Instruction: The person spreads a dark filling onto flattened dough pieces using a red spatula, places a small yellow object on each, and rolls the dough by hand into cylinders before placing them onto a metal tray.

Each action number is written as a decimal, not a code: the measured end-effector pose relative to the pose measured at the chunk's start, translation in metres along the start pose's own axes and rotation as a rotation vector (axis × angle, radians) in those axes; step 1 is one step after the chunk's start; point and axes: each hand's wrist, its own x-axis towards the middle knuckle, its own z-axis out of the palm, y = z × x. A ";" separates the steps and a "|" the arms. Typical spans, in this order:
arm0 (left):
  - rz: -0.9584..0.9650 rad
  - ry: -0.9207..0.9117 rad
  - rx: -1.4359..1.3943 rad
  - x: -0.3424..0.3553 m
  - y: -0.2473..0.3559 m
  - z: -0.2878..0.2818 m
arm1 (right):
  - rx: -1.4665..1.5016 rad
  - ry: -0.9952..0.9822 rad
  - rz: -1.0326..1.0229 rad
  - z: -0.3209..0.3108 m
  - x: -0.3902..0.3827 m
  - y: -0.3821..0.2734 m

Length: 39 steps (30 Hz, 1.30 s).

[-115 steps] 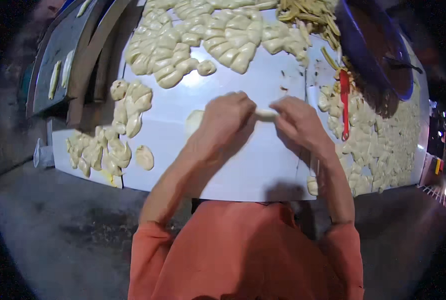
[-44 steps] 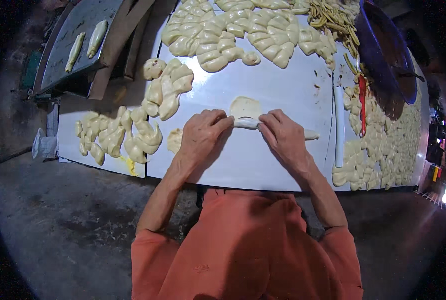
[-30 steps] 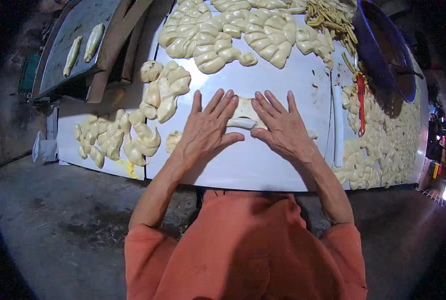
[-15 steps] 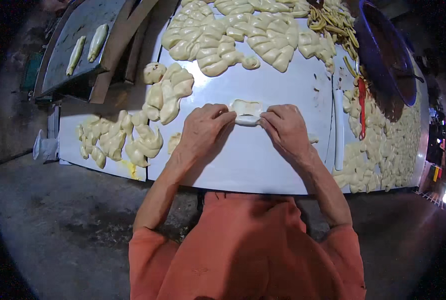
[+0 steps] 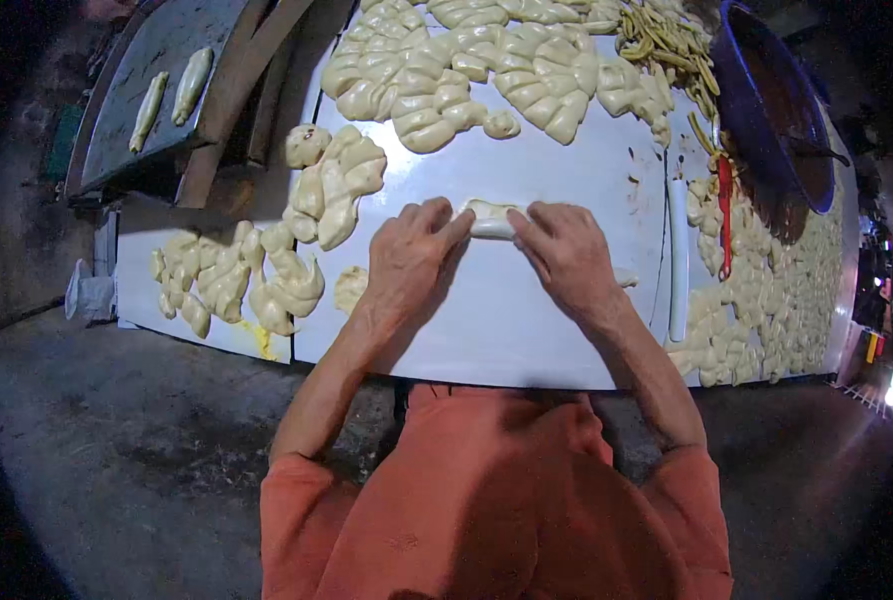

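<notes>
My left hand (image 5: 413, 250) and my right hand (image 5: 567, 255) rest with curled fingers at either end of a small pale piece of dough (image 5: 491, 226) on the white work surface (image 5: 486, 335), gripping it. Its near side is rolled into a short log, with a flatter part showing beyond. Left of my left hand lies a thin round piece of dough (image 5: 351, 288). A narrow dough strip (image 5: 626, 282) shows partly behind my right hand. Farther right lie a white rod (image 5: 677, 260) and a red long-handled tool (image 5: 724, 225).
Pale dough lumps (image 5: 436, 80) cover the back; more (image 5: 221, 275) lie left. A dark tray (image 5: 136, 110) at upper left holds two rolls. At right stand a purple basin (image 5: 766, 120) with brown contents, yellowish strips (image 5: 656, 50) and many small dough pieces (image 5: 766, 310).
My fingers, spread flat a second ago, are curled on the dough. Since half a second ago both hands moved slightly away from me, and the dough is rolled further over its flat part.
</notes>
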 end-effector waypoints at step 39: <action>0.039 -0.132 -0.405 0.061 0.058 0.006 | 0.524 -0.234 0.531 -0.083 -0.010 0.051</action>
